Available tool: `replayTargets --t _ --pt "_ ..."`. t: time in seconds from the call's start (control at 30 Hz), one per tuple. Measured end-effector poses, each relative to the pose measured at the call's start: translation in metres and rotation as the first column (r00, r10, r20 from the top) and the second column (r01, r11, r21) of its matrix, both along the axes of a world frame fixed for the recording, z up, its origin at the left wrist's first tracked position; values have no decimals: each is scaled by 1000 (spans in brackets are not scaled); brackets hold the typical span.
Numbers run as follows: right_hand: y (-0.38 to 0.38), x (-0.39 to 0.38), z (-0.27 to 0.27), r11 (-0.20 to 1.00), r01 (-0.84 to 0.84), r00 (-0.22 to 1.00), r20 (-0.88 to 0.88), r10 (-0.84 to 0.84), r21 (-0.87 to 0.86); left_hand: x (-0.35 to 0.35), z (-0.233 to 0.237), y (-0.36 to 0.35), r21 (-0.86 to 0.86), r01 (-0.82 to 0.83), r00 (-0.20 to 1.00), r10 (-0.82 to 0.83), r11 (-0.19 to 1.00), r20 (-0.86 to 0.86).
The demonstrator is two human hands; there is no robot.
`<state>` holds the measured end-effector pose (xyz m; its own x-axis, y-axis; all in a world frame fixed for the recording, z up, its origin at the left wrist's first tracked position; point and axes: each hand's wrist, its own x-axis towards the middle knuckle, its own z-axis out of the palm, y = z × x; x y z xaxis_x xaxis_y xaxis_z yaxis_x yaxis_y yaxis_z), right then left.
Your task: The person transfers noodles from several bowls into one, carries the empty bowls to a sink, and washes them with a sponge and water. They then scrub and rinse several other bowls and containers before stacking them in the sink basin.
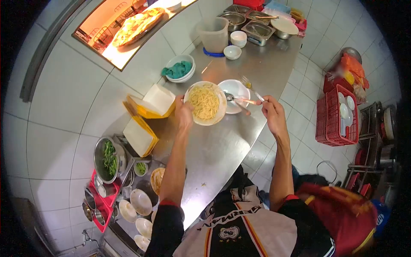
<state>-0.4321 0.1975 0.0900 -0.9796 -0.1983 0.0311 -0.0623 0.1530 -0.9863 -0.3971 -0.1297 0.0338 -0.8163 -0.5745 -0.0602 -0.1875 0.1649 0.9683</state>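
Note:
My left hand [184, 112] grips the rim of a white bowl of noodles [204, 102], held over the steel counter. In my right hand [272, 112] is a fork [256, 92], its tines pointing up and left. Just right of the noodles, a white bowl [231, 84] holds a spoon [239, 100], whose handle reaches toward my right fingertips. Another utensil handle [245, 110] sticks out over that bowl's near rim.
Beyond the noodles stand stacked bowls with a teal cloth [177, 70]. Yellow cartons [143, 132] lean by the wall, near a pot of greens [102, 160]. A plastic tub [214, 34] and metal pans [258, 32] fill the far end. A red crate [325, 122] holds dishes.

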Motion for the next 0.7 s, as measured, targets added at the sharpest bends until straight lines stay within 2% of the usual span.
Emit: replayTargets --t 0.03,0.07,0.13,0.17,0.27,0.33,0.47,0.57,0.7 --pt "-2 -7 -5 999 15 999 -51 -12 52 -19 4 4 -107 -2 995 13 994 100" --pt "-3 -12 -7 994 35 995 -100 -24 107 -36 8 9 -195 10 994 13 981 113" --pt "-10 -24 -8 966 -37 990 -122 70 255 -61 12 18 -365 42 989 12 930 145" --pt "-16 -31 -7 943 -69 985 -128 116 325 -71 14 22 -364 73 988 -18 928 154" --pt "-39 -57 -28 908 33 870 -459 179 417 -96 20 27 -410 156 983 -99 898 158" --pt "-53 -76 -34 842 61 836 -489 250 536 -109 18 29 -495 191 981 -141 848 136" --pt "-56 -95 -56 691 90 785 -478 393 717 -128 11 30 -549 204 979 -172 810 110" --pt "-48 -95 -70 664 56 824 -410 390 745 -129 9 34 -577 179 984 -158 797 87" --pt "-37 -93 -83 689 82 816 -445 369 720 -129 17 42 -573 192 981 -138 797 137"
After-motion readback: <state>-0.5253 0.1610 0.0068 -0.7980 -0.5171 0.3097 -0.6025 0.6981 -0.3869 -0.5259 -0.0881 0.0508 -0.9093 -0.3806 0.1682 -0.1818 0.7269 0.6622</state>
